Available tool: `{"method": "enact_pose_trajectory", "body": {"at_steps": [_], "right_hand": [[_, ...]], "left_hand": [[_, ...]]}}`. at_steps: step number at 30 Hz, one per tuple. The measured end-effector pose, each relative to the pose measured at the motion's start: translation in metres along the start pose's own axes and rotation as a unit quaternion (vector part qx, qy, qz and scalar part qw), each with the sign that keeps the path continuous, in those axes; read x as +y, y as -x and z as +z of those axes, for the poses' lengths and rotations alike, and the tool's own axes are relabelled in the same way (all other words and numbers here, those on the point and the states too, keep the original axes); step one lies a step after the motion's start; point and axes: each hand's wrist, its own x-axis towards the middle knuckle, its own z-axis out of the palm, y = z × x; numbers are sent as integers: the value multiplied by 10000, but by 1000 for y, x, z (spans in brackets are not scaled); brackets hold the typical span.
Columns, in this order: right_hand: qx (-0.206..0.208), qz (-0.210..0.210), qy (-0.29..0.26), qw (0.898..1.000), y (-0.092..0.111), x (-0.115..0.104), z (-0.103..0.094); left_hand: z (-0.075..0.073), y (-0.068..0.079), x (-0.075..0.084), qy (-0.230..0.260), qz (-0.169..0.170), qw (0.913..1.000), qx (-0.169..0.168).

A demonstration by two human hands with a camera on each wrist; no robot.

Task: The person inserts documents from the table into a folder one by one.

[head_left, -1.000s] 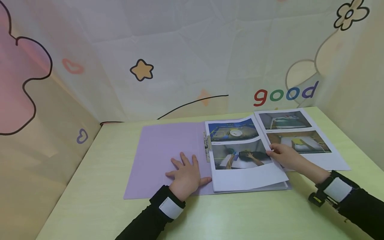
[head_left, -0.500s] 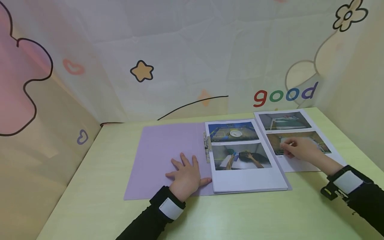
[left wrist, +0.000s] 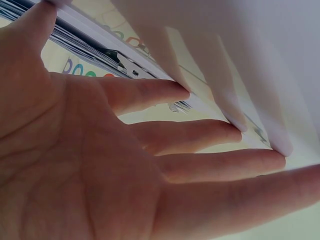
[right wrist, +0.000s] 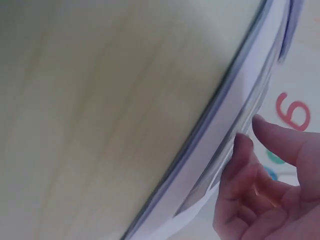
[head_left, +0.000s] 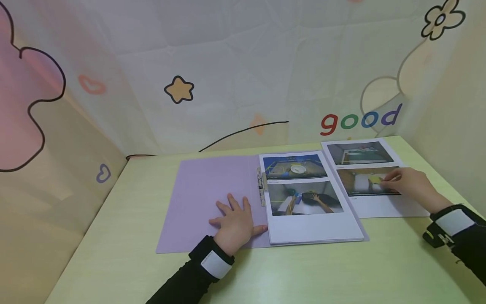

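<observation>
A lilac folder (head_left: 212,181) lies spread on the table, its left cover bare inside. On its right side sits a stack of white pages (head_left: 315,228) with printed photos, by a metal clip (head_left: 262,185). My left hand (head_left: 233,221) rests on the cover with fingers spread, the thumb reaching the stack's edge. In the left wrist view, that palm (left wrist: 90,165) shows, fingertips touching the cover. Over further photo sheets (head_left: 379,207) at the right is my right hand (head_left: 414,188). Its fingers curl loosely; the right wrist view shows a gap between thumb (right wrist: 285,142) and forefinger, holding nothing.
The pale wooden table (head_left: 303,274) stretches in front of the folder. Behind it hangs a printed backdrop (head_left: 243,84) with a star and the word "good". A plain wall panel (head_left: 448,126) stands along the right side.
My right hand has let go of the lifted page edge, which now lies flat on the stack. The hand has moved right over the other sheets. My left hand has stayed put.
</observation>
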Motion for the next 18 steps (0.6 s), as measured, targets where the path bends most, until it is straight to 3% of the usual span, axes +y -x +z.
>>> {"method": "enact_pose_trajectory", "body": {"at_steps": [5,18], "right_hand": [[164,336,53,9993,7,9,-7],[-169,951,263,9950,4,35,-20]], "left_hand": [[0,0,0,-30,2,10000,32],[-3,-1,0,65,-44,9998,-162]]}}
